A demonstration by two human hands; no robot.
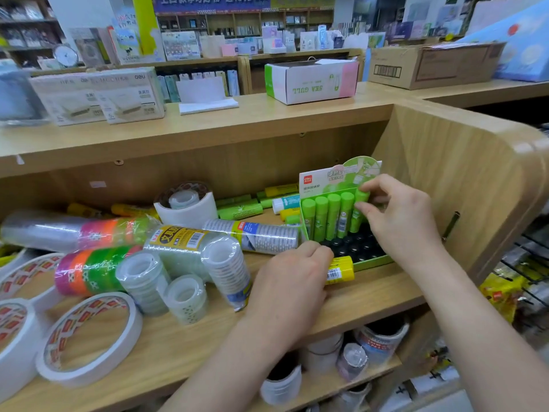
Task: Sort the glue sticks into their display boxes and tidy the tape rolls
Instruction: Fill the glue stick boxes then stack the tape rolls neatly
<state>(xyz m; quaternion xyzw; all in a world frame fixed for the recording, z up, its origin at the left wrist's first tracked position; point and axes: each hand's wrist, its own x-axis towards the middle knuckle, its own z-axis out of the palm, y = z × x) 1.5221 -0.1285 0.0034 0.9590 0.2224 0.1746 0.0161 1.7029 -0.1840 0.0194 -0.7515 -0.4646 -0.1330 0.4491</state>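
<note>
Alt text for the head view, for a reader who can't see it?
A person's right hand pinches a green glue stick standing in a green display box, while the left hand holds a yellow glue stick. Tape rolls clutter the shelf.

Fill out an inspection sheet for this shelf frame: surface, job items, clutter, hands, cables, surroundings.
Surface: wooden shelf, crowded on its left half.
Job's things: display box at the shelf's right end, five green glue sticks upright in its back row, front holes empty; loose glue sticks lying behind; tape rolls jumbled on the left.
Clutter: nothing seen beyond the stock.
Grippers: left hand grips a yellow glue stick at the box's front edge; right hand pinches the rightmost green stick.
Cables: nothing seen.
Surroundings: shop shelving behind, a cardboard carton on the top ledge.
</note>
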